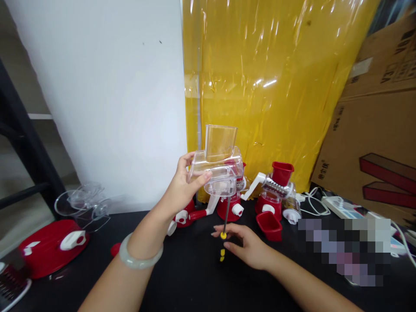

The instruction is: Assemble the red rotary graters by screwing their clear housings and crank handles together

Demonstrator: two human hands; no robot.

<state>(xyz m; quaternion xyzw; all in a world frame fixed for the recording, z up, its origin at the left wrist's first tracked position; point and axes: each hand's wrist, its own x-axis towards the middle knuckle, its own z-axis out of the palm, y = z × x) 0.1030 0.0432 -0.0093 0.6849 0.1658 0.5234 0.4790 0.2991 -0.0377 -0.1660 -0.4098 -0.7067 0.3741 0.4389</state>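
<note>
My left hand [186, 184] grips a clear plastic grater housing [221, 145] by its left side and holds it above the table, chute upward. Below it, my right hand [248, 247] has its thumb and fingers round the upper handle of a screwdriver [222, 242] with a black and yellow grip. The screwdriver's shaft points up, and its tip meets the underside of the housing; the exact contact is hidden. Behind the housing stands a red rotary grater [229, 210], partly covered by it. Another assembled grater [271, 195] with a white crank is to the right.
A red hopper [269, 225] lies on the black table [195, 277]. At left are a red grater base [53, 247], clear plastic parts [86, 201] and a drum blade [13, 286]. A power strip [347, 206] with cables and a cardboard box [367, 143] are at right.
</note>
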